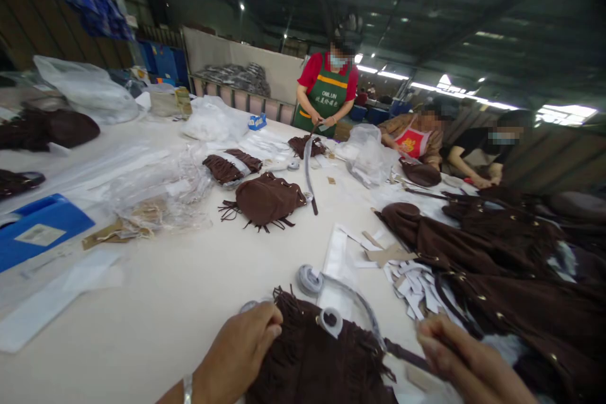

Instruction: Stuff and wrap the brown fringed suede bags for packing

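Left hand point(241, 347) curled tight over the top edge of a brown fringed bag point(317, 366) at the near edge of the table point(180, 290), probably pinning it flat. Right hand point(454, 360) closed around the dark strap point(402, 353), stretched sideways, seemingly for tension. Tape roll point(308, 279) just beyond the bag, handy. Across the table, a co-worker's green apron point(327, 98) reads "OMLUN"; the smaller line under it is unreadable.

The left hand point(241, 350) is holding a fringed bag point(322, 366). The right hand point(466, 360) is pinching its strap point(402, 353). An aproned person point(326, 98) is standing across the table point(189, 290).
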Motion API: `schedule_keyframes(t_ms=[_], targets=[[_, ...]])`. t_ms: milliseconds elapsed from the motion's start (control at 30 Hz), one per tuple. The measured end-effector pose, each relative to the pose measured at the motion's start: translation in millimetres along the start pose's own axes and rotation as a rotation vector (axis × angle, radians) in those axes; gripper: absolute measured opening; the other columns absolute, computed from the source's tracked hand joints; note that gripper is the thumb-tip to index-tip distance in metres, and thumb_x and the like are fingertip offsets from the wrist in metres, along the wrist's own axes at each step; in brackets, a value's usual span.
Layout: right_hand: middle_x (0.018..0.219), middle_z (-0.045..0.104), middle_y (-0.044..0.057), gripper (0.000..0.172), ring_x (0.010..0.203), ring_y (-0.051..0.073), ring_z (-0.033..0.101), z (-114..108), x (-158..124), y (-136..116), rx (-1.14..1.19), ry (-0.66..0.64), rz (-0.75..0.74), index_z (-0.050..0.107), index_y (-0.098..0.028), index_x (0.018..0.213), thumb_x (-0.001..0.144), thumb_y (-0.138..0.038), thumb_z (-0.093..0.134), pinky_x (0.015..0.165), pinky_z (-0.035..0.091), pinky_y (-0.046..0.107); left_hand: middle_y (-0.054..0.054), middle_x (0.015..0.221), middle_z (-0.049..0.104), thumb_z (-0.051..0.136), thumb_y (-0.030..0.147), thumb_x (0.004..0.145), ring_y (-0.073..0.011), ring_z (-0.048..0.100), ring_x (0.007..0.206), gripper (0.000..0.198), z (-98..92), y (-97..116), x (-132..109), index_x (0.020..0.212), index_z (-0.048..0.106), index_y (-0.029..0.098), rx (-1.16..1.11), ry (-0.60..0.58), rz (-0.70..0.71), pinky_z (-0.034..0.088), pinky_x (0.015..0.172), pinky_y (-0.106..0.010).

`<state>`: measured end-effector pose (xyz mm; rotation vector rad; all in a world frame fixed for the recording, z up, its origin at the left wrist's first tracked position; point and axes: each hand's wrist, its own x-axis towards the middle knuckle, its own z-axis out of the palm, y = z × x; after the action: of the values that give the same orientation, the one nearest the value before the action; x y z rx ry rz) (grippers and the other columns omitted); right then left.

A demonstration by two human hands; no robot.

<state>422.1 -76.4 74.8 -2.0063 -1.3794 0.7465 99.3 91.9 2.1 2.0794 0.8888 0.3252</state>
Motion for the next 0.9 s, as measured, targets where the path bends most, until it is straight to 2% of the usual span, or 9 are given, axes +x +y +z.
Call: schedule_keyframes(t_ms=[67,133,233,333,400,500,667,800,900], targets=[[0.064,0.056,0.003,0.031,0.059,0.018,0.050,-13,43,7,0.005,0.000,-0.001,0.060,-0.024,0.072,0.085,-0.052,0.055,0.056,0.040,0.028,-0.007,0.116,0.063,0.043,0.017,0.091,-0.0220,0.056,0.106,0.030,7.6,-7,27,0.118,0.055,0.022,0.184,-0.004,0.102,0.043,0.092,-0.035],[0.066,0.059,0.002,0.029,0.055,0.016,0.045,-1,88,5,0.044,-0.112,-0.005,0.059,-0.023,0.076,0.088,-0.049,0.052,0.052,0.036,0.027,-0.009,0.130,0.056,0.054,0.016,0.086,-0.0268,0.049,0.118,0.048,19.0,-12,51,0.133,0.047,0.022,0.317,-0.046,0.157,0.039,0.101,-0.042],[0.075,0.067,0.001,0.018,0.059,0.015,0.050,47,146,-6,0.123,-0.337,-0.065,0.057,-0.023,0.085,0.093,-0.037,0.048,0.055,0.037,0.026,-0.010,0.122,0.059,0.070,0.025,0.079,-0.0321,0.050,0.112,0.053,36.5,-20,77,0.128,0.052,0.021,0.466,-0.112,0.171,0.041,0.096,-0.048],[0.079,0.067,0.000,0.011,0.071,0.016,0.057,102,178,-13,0.048,-0.432,-0.229,0.058,-0.023,0.089,0.091,-0.025,0.048,0.066,0.041,0.026,-0.010,0.104,0.063,0.064,0.023,0.085,-0.0295,0.053,0.099,0.027,49.6,-30,90,0.111,0.061,0.018,0.560,-0.170,0.197,0.045,0.086,-0.046],[0.094,0.066,0.003,0.013,0.076,0.015,0.059,127,187,-13,-0.135,-0.369,-0.320,0.059,-0.021,0.091,0.090,-0.020,0.047,0.070,0.041,0.026,-0.011,0.102,0.063,0.054,0.017,0.090,-0.0276,0.054,0.096,0.016,56.2,-36,90,0.103,0.062,0.016,0.613,-0.165,0.225,0.045,0.083,-0.044],[0.121,0.058,0.008,0.017,0.077,0.013,0.059,144,191,-5,-0.371,-0.303,-0.337,0.060,-0.020,0.093,0.089,-0.014,0.045,0.068,0.039,0.025,-0.014,0.114,0.060,0.044,0.015,0.094,-0.0281,0.054,0.100,0.018,64.1,-42,84,0.100,0.061,0.015,0.665,-0.121,0.294,0.044,0.084,-0.043],[0.090,0.061,0.001,0.016,0.073,0.013,0.057,145,203,9,-0.354,-0.401,-0.349,0.059,-0.022,0.091,0.088,-0.011,0.048,0.065,0.036,0.023,-0.018,0.124,0.057,0.041,0.016,0.095,-0.0310,0.055,0.104,0.022,71.5,-45,72,0.107,0.059,0.013,0.713,-0.062,0.385,0.045,0.087,-0.045],[0.091,0.059,0.001,0.012,0.072,0.013,0.055,145,212,17,-0.404,-0.326,-0.391,0.056,-0.020,0.094,0.093,-0.016,0.045,0.066,0.034,0.024,-0.016,0.111,0.062,0.040,0.013,0.093,-0.0269,0.060,0.093,0.025,73.8,-38,66,0.111,0.057,0.015,0.702,-0.088,0.351,0.049,0.077,-0.040],[0.088,0.059,0.001,0.010,0.069,0.013,0.053,141,211,19,-0.442,-0.292,-0.401,0.054,-0.019,0.095,0.094,-0.017,0.044,0.064,0.032,0.025,-0.013,0.098,0.065,0.041,0.010,0.091,-0.0239,0.063,0.082,0.027,76.6,-30,58,0.111,0.058,0.016,0.645,-0.149,0.242,0.051,0.069,-0.034]])
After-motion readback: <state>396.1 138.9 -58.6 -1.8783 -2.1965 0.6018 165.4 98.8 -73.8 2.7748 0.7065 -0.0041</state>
